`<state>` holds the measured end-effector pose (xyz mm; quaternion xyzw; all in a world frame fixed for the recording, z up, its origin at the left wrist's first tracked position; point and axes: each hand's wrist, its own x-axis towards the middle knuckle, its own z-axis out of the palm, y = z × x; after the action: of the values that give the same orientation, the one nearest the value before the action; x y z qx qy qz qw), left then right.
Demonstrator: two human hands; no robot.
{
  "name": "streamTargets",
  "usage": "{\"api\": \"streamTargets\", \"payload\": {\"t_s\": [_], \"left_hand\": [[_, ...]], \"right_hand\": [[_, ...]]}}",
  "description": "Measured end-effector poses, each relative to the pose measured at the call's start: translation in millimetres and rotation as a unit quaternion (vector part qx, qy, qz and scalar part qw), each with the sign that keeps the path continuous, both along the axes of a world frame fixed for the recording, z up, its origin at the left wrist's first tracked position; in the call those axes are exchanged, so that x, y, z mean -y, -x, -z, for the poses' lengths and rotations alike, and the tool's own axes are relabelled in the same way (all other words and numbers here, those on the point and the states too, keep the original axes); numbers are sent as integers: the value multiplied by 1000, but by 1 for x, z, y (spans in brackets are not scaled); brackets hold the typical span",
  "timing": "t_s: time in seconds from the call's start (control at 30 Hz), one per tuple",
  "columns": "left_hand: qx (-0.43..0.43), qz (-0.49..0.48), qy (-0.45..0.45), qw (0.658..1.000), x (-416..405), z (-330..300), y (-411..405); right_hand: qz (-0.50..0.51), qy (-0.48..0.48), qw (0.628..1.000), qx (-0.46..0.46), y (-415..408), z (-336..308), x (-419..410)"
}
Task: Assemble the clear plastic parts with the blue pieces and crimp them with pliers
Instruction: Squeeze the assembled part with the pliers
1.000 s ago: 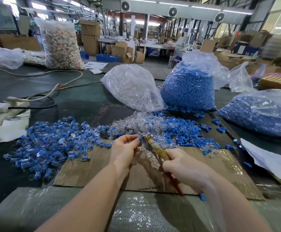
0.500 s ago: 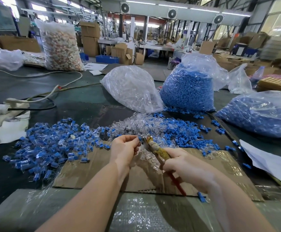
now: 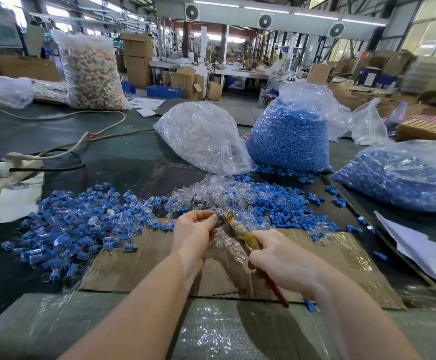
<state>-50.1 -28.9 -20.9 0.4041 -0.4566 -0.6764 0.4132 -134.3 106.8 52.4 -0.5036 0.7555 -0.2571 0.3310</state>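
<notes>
My right hand (image 3: 282, 261) grips the pliers (image 3: 240, 232) by their taped, yellow-stained handles, a red handle end poking out below my palm. The jaws point up and left to my left hand (image 3: 196, 229), whose fingertips pinch a small part at the jaws; the part itself is mostly hidden. Beyond my hands lies a mixed heap of loose clear plastic parts (image 3: 206, 190) and blue pieces (image 3: 276, 206). A broad pile of assembled clear-and-blue parts (image 3: 76, 224) spreads on the left.
A cardboard sheet (image 3: 341, 258) lies under my hands. A bag of clear parts (image 3: 201, 136) and two bags of blue pieces (image 3: 289, 141) (image 3: 404, 175) stand behind. Cables and a white power strip (image 3: 17, 162) lie on the left, white paper (image 3: 417, 248) on the right.
Both hands have stayed together at the pliers' jaws with only slight shifts. The view has barely moved.
</notes>
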Motion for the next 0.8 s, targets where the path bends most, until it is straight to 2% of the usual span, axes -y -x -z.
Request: {"api": "streamTargets", "payload": {"t_s": [0.13,0.23,0.27,0.33,0.4,0.47,0.6,0.67,0.8], "left_hand": [[-4,-4,11,1000,-3,-3,0],[-10,-4,7,1000,-4,-5,-4],[-1,-7,25,1000,-4,-6,-7],[68,-10,116,991,-3,-9,-13],[115,-30,178,977,2,-10,-19],[120,-56,166,977,10,-8,-26],[151,-37,189,970,16,-5,-28],[115,15,180,977,10,-4,-21],[-13,95,81,992,7,-4,-11]], "right_hand": [[12,21,999,-21,-1,7,1],[28,47,998,42,-1,11,1],[41,56,995,65,1,13,0],[66,78,991,84,4,17,-1],[75,105,991,27,6,18,-2],[83,114,990,7,10,19,-3],[86,119,988,53,13,15,-4],[74,114,989,62,13,13,-2],[56,86,992,67,13,10,0]]}}
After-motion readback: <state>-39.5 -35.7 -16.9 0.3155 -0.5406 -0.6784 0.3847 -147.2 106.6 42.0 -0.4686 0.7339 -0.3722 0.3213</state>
